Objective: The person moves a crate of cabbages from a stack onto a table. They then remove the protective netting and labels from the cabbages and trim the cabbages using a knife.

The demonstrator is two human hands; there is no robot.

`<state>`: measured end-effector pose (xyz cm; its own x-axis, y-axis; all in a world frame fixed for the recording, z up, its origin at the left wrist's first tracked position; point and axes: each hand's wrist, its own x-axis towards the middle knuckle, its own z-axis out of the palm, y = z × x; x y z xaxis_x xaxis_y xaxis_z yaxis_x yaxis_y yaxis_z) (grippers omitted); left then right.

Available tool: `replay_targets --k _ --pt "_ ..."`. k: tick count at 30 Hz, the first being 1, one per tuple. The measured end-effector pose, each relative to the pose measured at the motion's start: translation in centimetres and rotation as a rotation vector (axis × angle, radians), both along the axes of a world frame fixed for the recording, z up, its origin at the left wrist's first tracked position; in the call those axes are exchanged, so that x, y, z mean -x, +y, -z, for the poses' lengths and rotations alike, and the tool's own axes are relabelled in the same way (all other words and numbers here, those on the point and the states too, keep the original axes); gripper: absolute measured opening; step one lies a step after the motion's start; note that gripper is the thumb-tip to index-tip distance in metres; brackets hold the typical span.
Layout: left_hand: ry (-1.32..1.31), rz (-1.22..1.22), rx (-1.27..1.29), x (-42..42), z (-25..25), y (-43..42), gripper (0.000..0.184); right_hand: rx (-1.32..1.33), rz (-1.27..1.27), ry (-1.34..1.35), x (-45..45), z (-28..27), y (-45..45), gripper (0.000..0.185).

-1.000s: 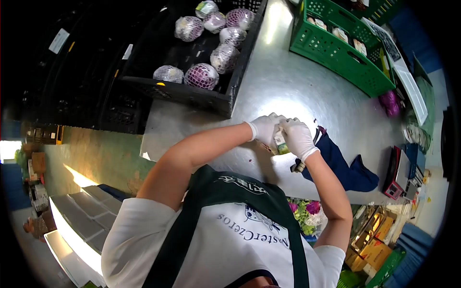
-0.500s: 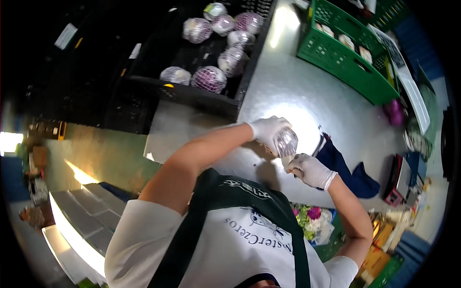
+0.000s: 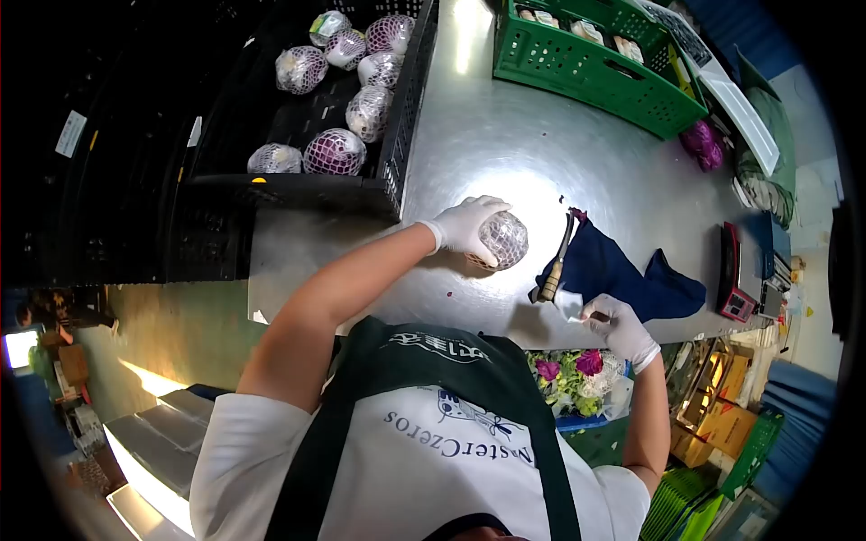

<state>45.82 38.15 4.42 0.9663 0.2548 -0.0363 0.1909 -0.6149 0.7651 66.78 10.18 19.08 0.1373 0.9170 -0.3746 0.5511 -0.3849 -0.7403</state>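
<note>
My left hand (image 3: 469,227), in a white glove, is wrapped round the left side of a round item in white netting and clear film (image 3: 503,240), low over the steel table (image 3: 469,135). My gloved right hand (image 3: 621,332) is apart from it, near the table's front edge, its fingertips pinching a small whitish, see-through scrap (image 3: 568,307). Between the hands, a knife with a wooden handle (image 3: 551,283) lies at the left edge of a dark blue cloth (image 3: 600,266).
A black crate (image 3: 298,187) at the upper left holds several netted purple-and-white items (image 3: 335,151). At the upper right stands a green crate (image 3: 586,72) with packages. A red-edged device (image 3: 738,305) lies right; below the table edge is a bin of leafy scraps (image 3: 577,383).
My right hand has left the wrapped item and moved right and toward my body, now with a whitish scrap. My left hand still grips the item. The view has shifted.
</note>
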Motion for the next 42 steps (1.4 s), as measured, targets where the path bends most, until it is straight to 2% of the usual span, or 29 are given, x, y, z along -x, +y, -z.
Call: replay_targets --k 1,2,3,5,7,8,11,12,16,18,19,21,22,23,25,26,29,30,31,35,39,42 --pt "-0.006 -0.008 0.007 0.1 -0.1 -0.2 0.102 -0.021 0.034 -0.062 -0.3 0.8 -0.5 0.012" --pt "-0.010 -0.016 0.014 0.3 -0.2 -0.4 0.098 0.077 0.042 -0.308 -0.7 1.7 -0.5 0.014" --pt "-0.014 -0.025 0.020 0.4 -0.3 -0.5 0.095 0.021 0.087 -0.264 -0.6 3.0 -0.5 0.016" --pt "-0.055 -0.033 0.125 0.7 -0.3 -0.4 0.073 -0.092 0.170 -0.177 0.2 4.8 0.0 0.018" --pt "-0.095 -0.044 0.230 1.0 -0.4 -0.3 0.052 -0.269 0.115 -0.398 2.0 5.8 2.1 0.021" --pt "-0.182 -0.119 0.146 1.0 -0.7 -0.6 0.030 -0.295 0.150 -0.416 3.3 5.9 3.6 0.020" --pt "-0.209 -0.174 0.086 0.8 -1.1 -0.3 0.021 -0.421 0.187 -0.434 6.0 7.6 7.4 0.018" --pt "-0.297 -0.209 0.124 0.6 -0.6 -0.5 0.017 -0.457 0.171 -0.421 6.7 7.8 8.3 0.015" --pt "-0.303 -0.307 0.194 0.7 -0.9 -0.6 0.017 -0.386 0.281 -0.314 7.4 9.5 9.8 0.013" --pt "-0.283 -0.378 0.375 0.6 -0.2 -0.6 0.017 -0.299 0.378 -0.169 6.6 9.1 9.4 0.013" --pt "-0.272 -0.412 0.467 0.6 0.2 -0.6 0.017 -0.384 0.521 0.276 5.8 11.4 8.9 0.011" --pt "-0.273 -0.423 0.449 0.5 0.0 -0.5 0.017 -0.417 0.528 0.265 4.2 10.6 8.1 0.007" --pt "-0.270 -0.437 0.458 0.4 -0.4 -0.6 0.017 -0.305 0.620 0.409 3.8 8.5 7.7 0.007" --pt "-0.265 -0.449 0.467 0.3 -0.8 -0.7 0.017 -0.373 0.590 0.435 3.0 8.2 7.3 0.009" --pt "-0.235 -0.417 0.473 0.2 -1.5 -1.1 0.020 -0.462 0.746 0.705 2.4 6.6 6.6 0.014" --pt "-0.221 -0.399 0.476 0.0 -1.8 -1.4 0.021 -0.510 0.752 0.815 1.1 7.4 5.8 0.022" --pt "-0.207 -0.227 0.075 0.4 -2.8 -2.6 0.033 -0.512 0.895 0.856 -0.3 7.9 4.3 0.033" --pt "-0.174 -0.170 -0.043 0.6 -3.2 -2.9 0.048 -0.514 0.895 0.855 -1.0 8.9 3.4 0.033" --pt "-0.127 -0.119 -0.078 0.7 -3.2 -3.1 0.063 -0.534 0.953 0.822 -1.2 9.4 3.1 0.034" --pt "0.037 -0.096 -0.300 0.8 -3.9 -5.3 0.093 -0.502 1.049 0.928 -2.2 10.7 0.7 0.031" --pt "0.073 -0.095 -0.514 0.2 -4.1 -5.8 0.098 -0.492 1.001 0.938 -1.6 9.7 -0.8 0.029" --pt "0.092 -0.100 -0.465 -0.6 -3.7 -4.6 0.098 -0.418 0.994 0.963 -1.1 8.9 -2.2 0.025"
